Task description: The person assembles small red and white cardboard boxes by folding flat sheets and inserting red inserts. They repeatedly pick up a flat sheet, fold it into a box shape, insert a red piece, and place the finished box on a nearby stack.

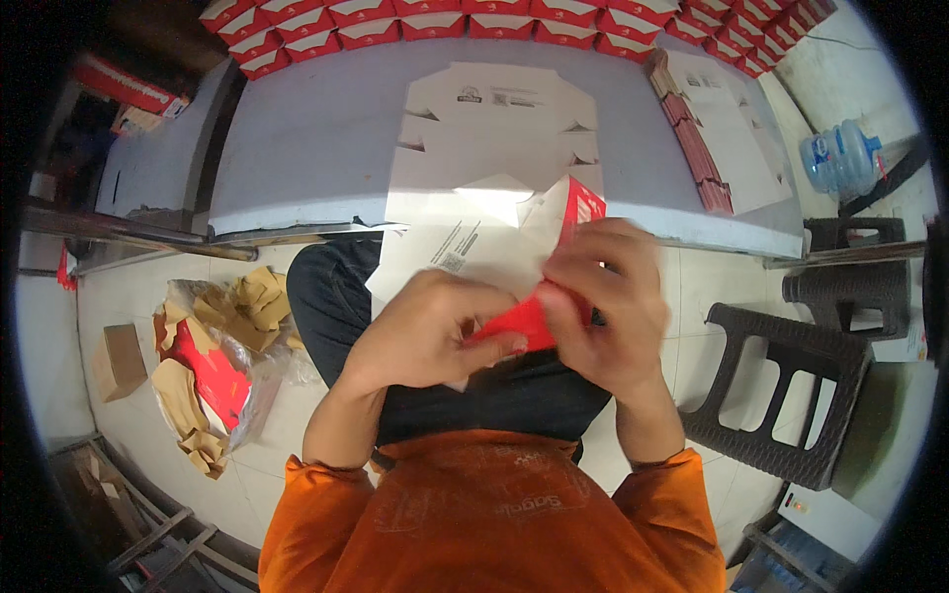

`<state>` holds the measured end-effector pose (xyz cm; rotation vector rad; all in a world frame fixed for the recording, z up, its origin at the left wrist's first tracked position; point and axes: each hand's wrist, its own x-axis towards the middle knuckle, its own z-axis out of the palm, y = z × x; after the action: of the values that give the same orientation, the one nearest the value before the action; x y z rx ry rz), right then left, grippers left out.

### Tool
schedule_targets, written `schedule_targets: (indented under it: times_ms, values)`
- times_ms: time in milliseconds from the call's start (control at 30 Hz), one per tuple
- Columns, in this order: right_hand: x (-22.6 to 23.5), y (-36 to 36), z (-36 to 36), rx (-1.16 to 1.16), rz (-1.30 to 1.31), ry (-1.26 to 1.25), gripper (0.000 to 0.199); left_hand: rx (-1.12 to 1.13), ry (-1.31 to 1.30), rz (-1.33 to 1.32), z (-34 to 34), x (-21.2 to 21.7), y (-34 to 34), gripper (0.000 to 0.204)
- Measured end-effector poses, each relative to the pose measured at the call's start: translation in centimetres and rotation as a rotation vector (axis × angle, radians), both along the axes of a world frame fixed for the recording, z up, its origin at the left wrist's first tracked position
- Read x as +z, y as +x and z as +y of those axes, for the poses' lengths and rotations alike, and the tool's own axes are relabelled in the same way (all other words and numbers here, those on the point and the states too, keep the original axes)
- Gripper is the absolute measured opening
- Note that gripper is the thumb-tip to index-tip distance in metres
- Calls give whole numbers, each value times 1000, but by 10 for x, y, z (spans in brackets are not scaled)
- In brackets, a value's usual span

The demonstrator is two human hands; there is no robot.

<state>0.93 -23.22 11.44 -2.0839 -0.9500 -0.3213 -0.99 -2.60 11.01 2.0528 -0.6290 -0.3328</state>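
Note:
A paperboard box blank [427,259], white inside and red outside, is held over my lap at the table's near edge. Its near red side is bent up, and a red-edged flap stands at its right. My left hand [420,331] is closed on the near left edge, thumb on the red face. On the right part, my right hand [618,301] pinches the red panel between thumb and fingers; it is slightly blurred. Beyond them, another flat white blank [499,124] with small cut slots lies on the table, its near end overlapped by the held one.
Rows of folded red-and-white boxes [430,27] line the table's [306,148] far side. A stack of flat blanks [756,148] lies at the right. Dark plastic stools [717,395] and a blue water bottle [840,158] stand right; torn wrapping paper [262,306] and a small carton [119,363] lie left.

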Motion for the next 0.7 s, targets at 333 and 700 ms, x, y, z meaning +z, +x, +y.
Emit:
schedule_targets:
  times_ms: [333,700]
  values:
    - [13,-8,-3,-172,-220,-203,44,572,-1077,275,-17,14,-14,29]
    - [-19,28,-11,2,471,68,35,653,-604,482,-29,-32,-1,16]
